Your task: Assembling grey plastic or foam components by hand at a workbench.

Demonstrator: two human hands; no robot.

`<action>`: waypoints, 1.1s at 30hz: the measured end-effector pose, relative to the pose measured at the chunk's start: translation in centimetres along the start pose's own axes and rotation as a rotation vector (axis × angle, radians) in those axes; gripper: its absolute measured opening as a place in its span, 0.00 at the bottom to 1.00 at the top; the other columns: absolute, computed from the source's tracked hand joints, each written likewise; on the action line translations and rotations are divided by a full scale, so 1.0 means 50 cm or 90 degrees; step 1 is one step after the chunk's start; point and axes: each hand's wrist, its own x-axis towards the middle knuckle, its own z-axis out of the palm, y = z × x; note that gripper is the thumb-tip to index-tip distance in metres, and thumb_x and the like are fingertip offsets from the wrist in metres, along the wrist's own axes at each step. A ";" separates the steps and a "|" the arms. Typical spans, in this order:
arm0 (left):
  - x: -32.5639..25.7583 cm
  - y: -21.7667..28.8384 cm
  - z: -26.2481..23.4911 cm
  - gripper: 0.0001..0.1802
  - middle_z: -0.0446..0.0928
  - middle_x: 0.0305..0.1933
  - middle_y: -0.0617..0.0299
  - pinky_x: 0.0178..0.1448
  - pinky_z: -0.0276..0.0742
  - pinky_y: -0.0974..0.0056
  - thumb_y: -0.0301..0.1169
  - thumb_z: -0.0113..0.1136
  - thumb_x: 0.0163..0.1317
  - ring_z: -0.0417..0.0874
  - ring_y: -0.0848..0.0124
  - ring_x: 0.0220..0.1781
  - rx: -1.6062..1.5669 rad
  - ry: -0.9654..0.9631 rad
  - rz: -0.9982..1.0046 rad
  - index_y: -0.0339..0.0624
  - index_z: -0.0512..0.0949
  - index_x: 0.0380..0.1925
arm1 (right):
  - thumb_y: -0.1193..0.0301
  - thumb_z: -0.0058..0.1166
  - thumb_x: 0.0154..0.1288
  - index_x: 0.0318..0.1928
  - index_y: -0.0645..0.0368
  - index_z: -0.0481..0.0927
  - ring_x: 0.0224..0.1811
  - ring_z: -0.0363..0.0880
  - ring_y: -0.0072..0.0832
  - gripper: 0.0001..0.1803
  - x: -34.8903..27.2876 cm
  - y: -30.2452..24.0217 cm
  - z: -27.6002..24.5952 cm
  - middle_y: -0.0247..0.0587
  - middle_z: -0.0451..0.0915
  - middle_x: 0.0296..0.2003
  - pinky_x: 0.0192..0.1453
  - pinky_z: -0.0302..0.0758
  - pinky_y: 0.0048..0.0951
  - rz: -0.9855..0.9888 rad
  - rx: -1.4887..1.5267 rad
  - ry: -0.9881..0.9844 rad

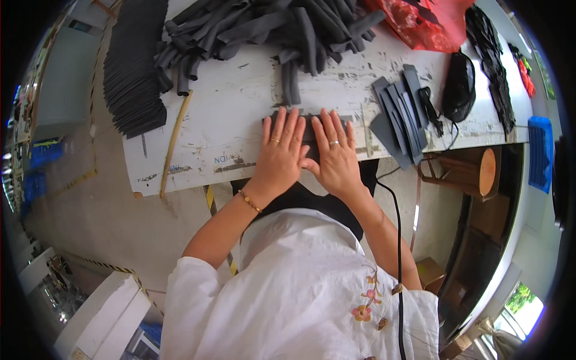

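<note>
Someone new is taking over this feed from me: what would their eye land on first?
Probably the glossy red bag, the loudest colour, at the table's far right. Next, the big tangled heap of dark grey strips across the far middle of the scuffed white table. Then the left hand and right hand, side by side, flat on a dark piece near the front edge.

Left of the dark strip [310, 132], bare surface [225, 123] leaves a wide passage as far as the yellowish stick [176, 146], with the long dark stack [131, 78] farther left. Straight beyond the strip, a hanging piece [290, 81] of the dark heap [252, 33] blocks the way; right of it, only a narrow gap precedes the fanned flat pieces [401, 117].
</note>
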 end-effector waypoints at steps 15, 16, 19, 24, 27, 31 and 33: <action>0.172 -0.196 -0.023 0.17 0.82 0.34 0.57 0.42 0.77 0.62 0.42 0.66 0.59 0.83 0.66 0.36 -0.322 0.125 -0.383 0.39 0.81 0.38 | 0.71 0.56 0.61 0.39 0.54 0.82 0.45 0.73 0.41 0.06 0.003 0.237 -0.075 0.39 0.80 0.40 0.50 0.67 0.43 0.420 -0.098 0.446; 0.189 -0.181 -0.016 0.17 0.82 0.34 0.57 0.42 0.77 0.62 0.42 0.66 0.59 0.83 0.66 0.36 -0.329 0.120 -0.375 0.39 0.81 0.38 | 0.71 0.56 0.61 0.39 0.54 0.82 0.45 0.73 0.41 0.06 0.012 0.259 -0.075 0.39 0.80 0.40 0.50 0.67 0.43 0.427 -0.106 0.449; 0.222 -0.143 -0.027 0.17 0.82 0.30 0.58 0.41 0.77 0.63 0.42 0.68 0.56 0.83 0.66 0.34 -0.210 0.036 -0.428 0.38 0.81 0.33 | 0.69 0.53 0.62 0.37 0.54 0.83 0.48 0.74 0.41 0.08 0.062 0.305 -0.086 0.39 0.81 0.41 0.49 0.68 0.42 0.500 -0.195 0.429; 0.216 -0.168 0.002 0.17 0.81 0.27 0.60 0.40 0.77 0.63 0.40 0.69 0.54 0.83 0.68 0.32 -0.303 0.082 -0.387 0.35 0.81 0.30 | 0.70 0.51 0.61 0.36 0.58 0.84 0.49 0.75 0.40 0.10 0.102 0.347 -0.083 0.40 0.80 0.44 0.51 0.68 0.41 0.591 -0.287 0.237; 0.180 -0.174 -0.025 0.15 0.81 0.30 0.54 0.38 0.80 0.63 0.35 0.62 0.62 0.84 0.65 0.33 -0.570 0.063 -0.487 0.31 0.77 0.38 | 0.73 0.51 0.58 0.32 0.61 0.83 0.44 0.76 0.36 0.08 0.092 0.339 -0.053 0.41 0.79 0.39 0.50 0.68 0.38 0.479 -0.398 0.174; 0.121 -0.149 -0.068 0.13 0.81 0.35 0.48 0.42 0.83 0.60 0.29 0.53 0.68 0.84 0.61 0.37 -0.876 0.092 -0.555 0.27 0.71 0.45 | 0.73 0.53 0.55 0.29 0.61 0.82 0.42 0.75 0.36 0.06 0.064 0.308 -0.039 0.40 0.78 0.36 0.48 0.67 0.38 0.372 -0.384 0.193; 0.110 -0.148 -0.078 0.13 0.81 0.38 0.46 0.47 0.82 0.58 0.28 0.53 0.68 0.84 0.60 0.39 -0.924 0.132 -0.531 0.26 0.71 0.45 | 0.74 0.53 0.54 0.27 0.60 0.80 0.40 0.75 0.36 0.04 0.055 0.298 -0.035 0.40 0.77 0.34 0.48 0.67 0.38 0.287 -0.365 0.238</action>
